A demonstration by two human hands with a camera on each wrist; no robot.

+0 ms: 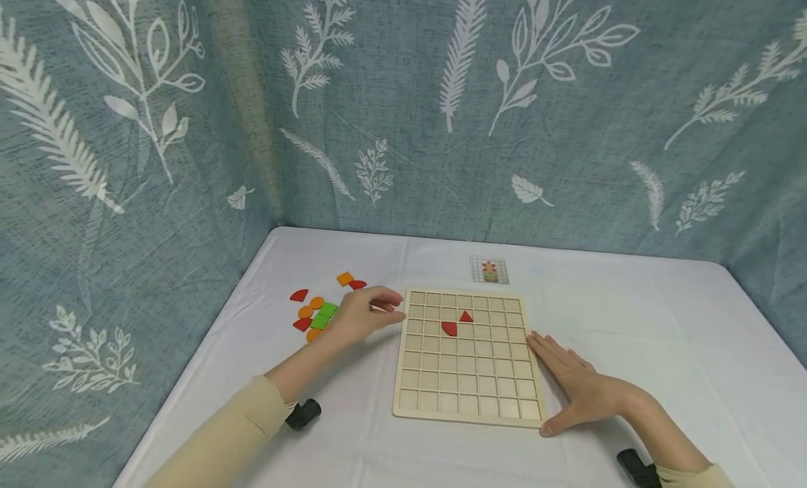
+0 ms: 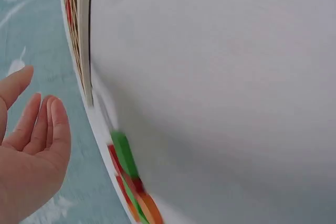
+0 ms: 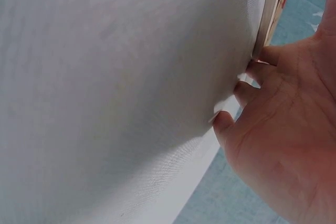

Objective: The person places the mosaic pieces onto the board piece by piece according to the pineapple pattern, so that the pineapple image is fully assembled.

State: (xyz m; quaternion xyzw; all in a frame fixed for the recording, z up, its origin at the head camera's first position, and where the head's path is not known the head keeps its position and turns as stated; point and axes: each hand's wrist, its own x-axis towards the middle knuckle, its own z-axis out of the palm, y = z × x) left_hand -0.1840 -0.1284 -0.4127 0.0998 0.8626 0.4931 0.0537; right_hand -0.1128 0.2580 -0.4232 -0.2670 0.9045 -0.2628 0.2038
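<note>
A square wooden grid board (image 1: 468, 376) lies on the table. On it sit a red quarter-circle piece (image 1: 450, 329) and a red triangle (image 1: 466, 317). Just off the board's upper left edge is my left hand (image 1: 364, 314), its thumb and fingers apart and loosely bent. The left wrist view shows nothing between those fingers (image 2: 62, 129). My right hand (image 1: 583, 386) spreads along the board's right side, fingertips at the edge and thumb by the lower right corner. Left of the left hand lie loose pieces, among them a green square (image 1: 320, 322) and an orange circle (image 1: 305, 311).
A small card (image 1: 489, 270) printed with a coloured figure on a grid lies behind the board. An orange square (image 1: 345, 279) and a red piece (image 1: 299, 295) lie at the back left. Patterned blue-green curtain (image 1: 403, 124) surrounds the white-covered table (image 1: 643, 313).
</note>
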